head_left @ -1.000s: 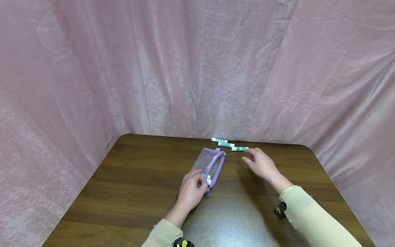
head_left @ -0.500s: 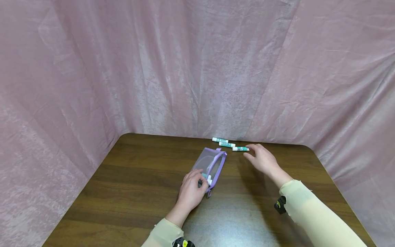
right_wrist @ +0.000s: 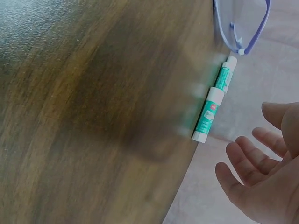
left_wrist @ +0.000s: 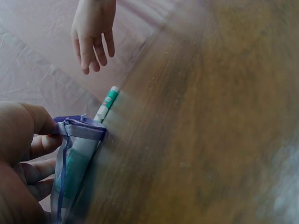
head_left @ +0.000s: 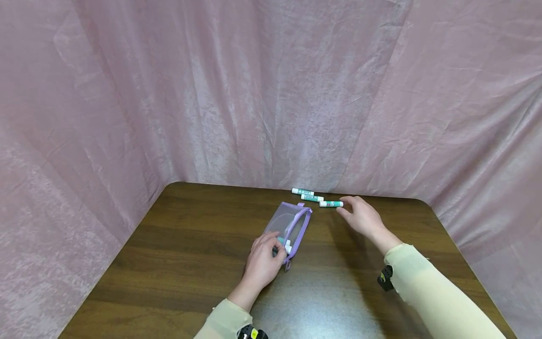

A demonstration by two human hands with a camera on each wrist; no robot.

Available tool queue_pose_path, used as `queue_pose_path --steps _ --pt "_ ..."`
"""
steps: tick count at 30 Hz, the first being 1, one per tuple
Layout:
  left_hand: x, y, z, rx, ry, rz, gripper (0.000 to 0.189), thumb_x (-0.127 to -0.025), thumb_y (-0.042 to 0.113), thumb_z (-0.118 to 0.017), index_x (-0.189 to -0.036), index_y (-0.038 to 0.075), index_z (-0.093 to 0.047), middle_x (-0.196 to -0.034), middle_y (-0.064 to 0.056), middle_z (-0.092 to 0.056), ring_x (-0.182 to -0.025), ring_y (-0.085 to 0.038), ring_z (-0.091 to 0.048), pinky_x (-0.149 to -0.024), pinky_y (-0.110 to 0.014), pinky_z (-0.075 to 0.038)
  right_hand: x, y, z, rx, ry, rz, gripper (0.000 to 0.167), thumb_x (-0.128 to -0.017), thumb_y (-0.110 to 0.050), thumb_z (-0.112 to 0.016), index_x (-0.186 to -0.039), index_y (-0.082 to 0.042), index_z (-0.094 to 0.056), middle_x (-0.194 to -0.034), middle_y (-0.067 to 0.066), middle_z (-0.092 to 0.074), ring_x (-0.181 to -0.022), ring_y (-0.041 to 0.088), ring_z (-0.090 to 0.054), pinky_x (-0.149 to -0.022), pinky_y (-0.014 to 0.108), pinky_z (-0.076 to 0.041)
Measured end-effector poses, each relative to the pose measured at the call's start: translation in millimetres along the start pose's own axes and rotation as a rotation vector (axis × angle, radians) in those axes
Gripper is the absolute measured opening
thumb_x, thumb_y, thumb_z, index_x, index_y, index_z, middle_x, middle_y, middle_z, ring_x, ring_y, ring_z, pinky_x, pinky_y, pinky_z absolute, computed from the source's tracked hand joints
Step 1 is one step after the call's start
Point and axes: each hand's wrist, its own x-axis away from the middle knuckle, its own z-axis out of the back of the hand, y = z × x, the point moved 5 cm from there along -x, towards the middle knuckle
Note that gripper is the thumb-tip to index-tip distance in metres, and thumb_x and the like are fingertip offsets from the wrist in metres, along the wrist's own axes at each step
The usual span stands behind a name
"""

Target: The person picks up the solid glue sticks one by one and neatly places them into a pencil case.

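My left hand (head_left: 263, 259) pinches the near part of a purple-edged mesh zip pouch (head_left: 284, 215), its thumb and fingers at the zipper edge in the left wrist view. The pouch's zipper gapes, and green-and-white tubes (head_left: 288, 246) show inside, partly hidden by the hand. My right hand (head_left: 361, 218) hovers just right of the nearest green-and-white glue stick (head_left: 331, 204), fingers loosely bent and holding nothing. In the right wrist view this hand (right_wrist: 266, 172) is apart from the glue stick (right_wrist: 207, 116). Two more glue sticks (head_left: 312, 198) (head_left: 302, 191) lie behind and left of it.
A brown wooden table (head_left: 190, 245) carries everything, with rounded far corners. Pink velvet curtain (head_left: 271, 94) hangs right behind its far edge. The pouch's zipper pull (head_left: 287, 266) hangs at its near end.
My right hand has drawn slightly right, so its fingertips now stand off the end of the nearest glue stick. My left hand and the pouch look the same; the head view has shifted a little.
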Motion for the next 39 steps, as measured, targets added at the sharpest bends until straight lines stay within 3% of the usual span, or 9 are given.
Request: queue_pose_path --steps 10,29,35,39 --pt "-0.3 -1.5 -0.5 0.007 -0.007 0.007 0.015 -0.092 0.008 -0.068 -0.078 0.014 -0.065 -0.138 -0.019 -0.073 -0.141 -0.047 -0.059 -0.123 -0.061 -0.040 -5.2 4.7 5.0 -0.004 -0.027 -0.026 0.049 -0.109 -0.032 -0.068 -0.146 0.001 -0.064 -0.137 0.026 -0.069 -0.130 0.047 -0.062 -0.105 0.066 -0.050" --pt "0.0 -2.6 -1.6 0.008 -0.014 0.015 0.015 -0.092 0.009 -0.067 -0.078 0.013 -0.066 -0.139 -0.020 -0.072 -0.141 -0.047 -0.058 -0.124 -0.063 -0.038 -21.0 21.9 -4.5 0.036 -0.090 -0.077 0.052 -0.109 -0.032 -0.069 -0.148 0.001 -0.063 -0.134 0.028 -0.066 -0.124 0.047 -0.063 -0.099 0.065 -0.053" --pt "1.4 -0.7 -1.8 0.003 -0.008 0.009 0.014 -0.091 0.008 -0.067 -0.078 0.013 -0.066 -0.139 -0.019 -0.073 -0.141 -0.047 -0.059 -0.123 -0.063 -0.039 -21.8 29.3 -8.3 0.014 -0.120 -0.097 0.053 -0.109 -0.031 -0.068 -0.150 0.002 -0.061 -0.141 0.032 -0.061 -0.133 0.051 -0.058 -0.107 0.067 -0.049" --pt "3.6 2.4 -0.6 0.015 0.028 -0.030 0.011 -0.088 0.007 -0.068 -0.077 0.011 -0.066 -0.135 -0.022 -0.074 -0.136 -0.050 -0.061 -0.119 -0.070 -0.040 -22.0 36.7 -13.2 -0.013 -0.151 -0.103 0.056 -0.110 -0.031 -0.067 -0.153 0.003 -0.057 -0.145 0.034 -0.056 -0.134 0.053 -0.055 -0.110 0.068 -0.046"
